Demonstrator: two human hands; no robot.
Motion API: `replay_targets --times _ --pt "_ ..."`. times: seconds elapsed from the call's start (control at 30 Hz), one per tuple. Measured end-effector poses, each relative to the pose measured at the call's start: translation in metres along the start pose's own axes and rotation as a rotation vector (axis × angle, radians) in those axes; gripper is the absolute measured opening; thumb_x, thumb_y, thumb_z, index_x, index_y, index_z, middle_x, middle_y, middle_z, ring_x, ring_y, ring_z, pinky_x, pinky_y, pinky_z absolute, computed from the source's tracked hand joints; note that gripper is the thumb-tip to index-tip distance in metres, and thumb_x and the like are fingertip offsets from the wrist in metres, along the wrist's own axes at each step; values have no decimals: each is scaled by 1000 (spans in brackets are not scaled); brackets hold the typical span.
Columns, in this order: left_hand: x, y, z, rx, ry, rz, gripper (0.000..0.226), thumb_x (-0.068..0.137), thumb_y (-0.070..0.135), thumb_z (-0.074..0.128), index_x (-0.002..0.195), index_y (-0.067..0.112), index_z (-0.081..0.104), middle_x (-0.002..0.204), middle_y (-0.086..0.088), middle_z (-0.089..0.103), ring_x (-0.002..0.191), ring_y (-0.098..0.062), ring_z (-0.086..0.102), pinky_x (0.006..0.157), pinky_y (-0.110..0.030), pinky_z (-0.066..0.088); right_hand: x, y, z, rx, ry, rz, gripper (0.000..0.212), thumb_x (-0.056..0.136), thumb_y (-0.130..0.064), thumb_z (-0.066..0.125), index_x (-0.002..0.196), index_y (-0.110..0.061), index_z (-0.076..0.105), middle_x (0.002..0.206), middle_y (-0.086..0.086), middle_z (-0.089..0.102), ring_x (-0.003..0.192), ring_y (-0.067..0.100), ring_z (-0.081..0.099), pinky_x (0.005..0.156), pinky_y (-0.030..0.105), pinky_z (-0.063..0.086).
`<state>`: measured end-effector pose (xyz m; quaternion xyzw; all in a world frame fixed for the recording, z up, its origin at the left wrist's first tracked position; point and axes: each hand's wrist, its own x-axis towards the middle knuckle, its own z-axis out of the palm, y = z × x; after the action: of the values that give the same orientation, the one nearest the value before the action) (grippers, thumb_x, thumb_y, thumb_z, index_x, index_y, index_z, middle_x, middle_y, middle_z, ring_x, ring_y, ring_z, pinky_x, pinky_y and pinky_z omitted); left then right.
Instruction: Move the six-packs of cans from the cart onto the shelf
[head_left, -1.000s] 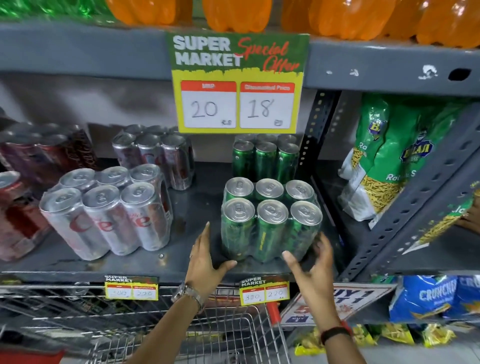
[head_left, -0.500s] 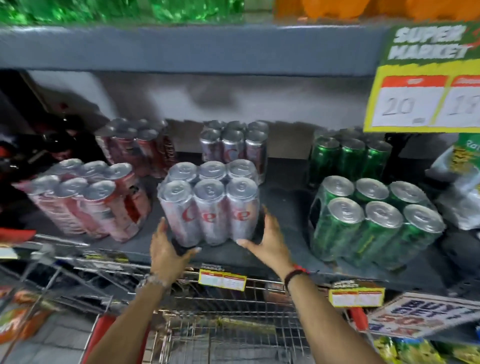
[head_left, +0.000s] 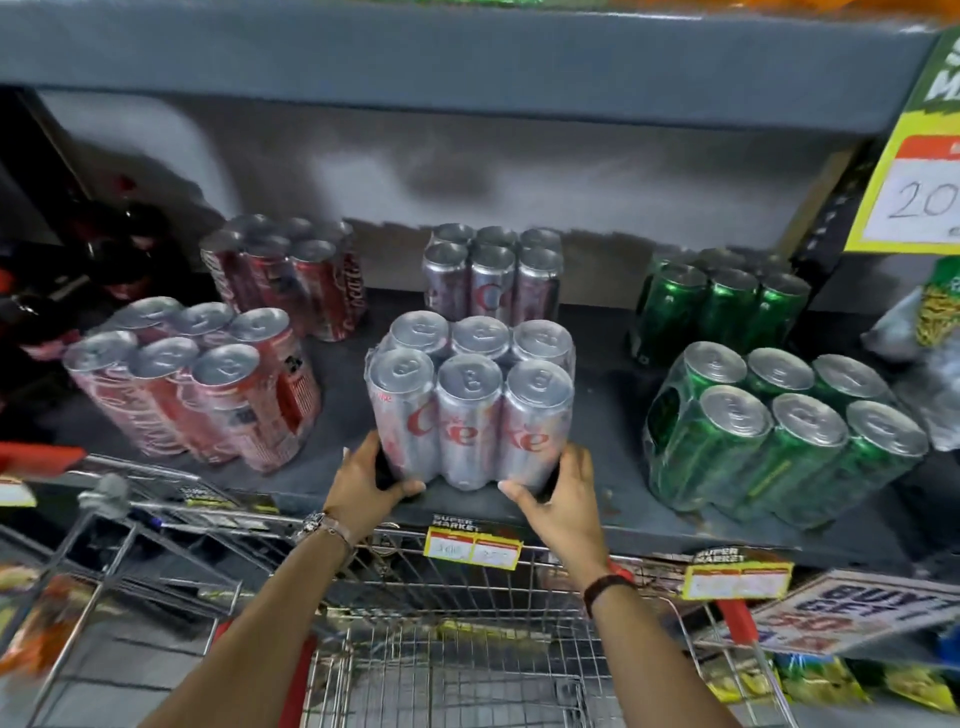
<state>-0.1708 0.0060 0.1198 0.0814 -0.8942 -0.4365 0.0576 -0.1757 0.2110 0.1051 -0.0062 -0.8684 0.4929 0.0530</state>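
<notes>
A silver six-pack of cans (head_left: 470, 400) stands upright near the front edge of the grey shelf (head_left: 597, 499). My left hand (head_left: 363, 483) grips its lower left corner and my right hand (head_left: 558, 493) grips its lower right corner. Behind it stands another silver six-pack (head_left: 493, 273). Two red six-packs (head_left: 197, 379) (head_left: 285, 275) stand to the left and two green six-packs (head_left: 779, 431) (head_left: 722, 301) to the right. The wire cart (head_left: 457, 639) is below my arms; I see no cans in it.
An upper grey shelf (head_left: 467, 57) hangs above. A yellow price sign (head_left: 909, 182) hangs at the right. Price tags (head_left: 471, 543) line the shelf edge. Snack bags (head_left: 930, 322) lie at the far right, dark bottles (head_left: 104, 244) at the far left.
My view and both hands shifted left from the green six-pack to the silver one. My hands have closed on the silver pack's lower corners.
</notes>
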Motion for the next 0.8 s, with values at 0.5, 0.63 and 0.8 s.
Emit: replay_targets --times 0.5,0.63,0.8 --pt "5 -12 3 62 -47 -8 58 61 19 80 110 5 53 113 -17 64 110 -35 53 98 -48 43 -1 -3 -4 -54 38 24 65 56 -24 85 107 -9 48 114 8 45 93 8 40 85 20 35" --pt "4 -12 3 80 -56 5 57 62 20 79 110 4 52 113 -17 63 110 -35 52 100 -50 41 0 -3 -4 -53 37 30 67 54 -24 86 107 -8 48 114 8 45 94 9 40 86 21 35" --pt "5 -15 3 79 -65 0 57 63 20 79 111 5 51 114 -17 63 111 -34 52 95 -45 45 -1 -5 -5 -49 24 45 67 55 -24 85 107 -8 47 112 5 43 94 9 40 85 21 35"
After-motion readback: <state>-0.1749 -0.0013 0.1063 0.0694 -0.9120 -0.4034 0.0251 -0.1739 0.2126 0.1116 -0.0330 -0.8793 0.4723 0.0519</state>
